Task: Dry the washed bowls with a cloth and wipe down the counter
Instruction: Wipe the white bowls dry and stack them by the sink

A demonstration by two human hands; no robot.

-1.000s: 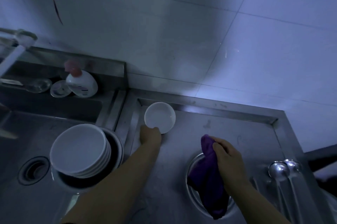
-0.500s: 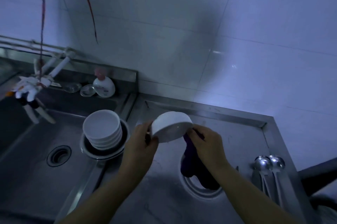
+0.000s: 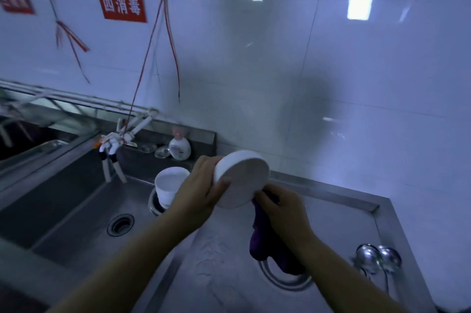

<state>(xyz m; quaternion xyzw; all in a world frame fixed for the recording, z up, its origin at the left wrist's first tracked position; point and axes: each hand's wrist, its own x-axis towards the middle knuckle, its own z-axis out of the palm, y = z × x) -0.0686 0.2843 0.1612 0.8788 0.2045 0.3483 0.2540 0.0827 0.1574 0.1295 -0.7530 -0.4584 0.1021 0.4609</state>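
Left hand grips one white bowl by its rim, tilted above the surface; right hand clutches one purple cloth against its lower edge. One stack of bowls, perhaps several, stands at the sink's right edge. Two ladles lie near the surface's right edge.
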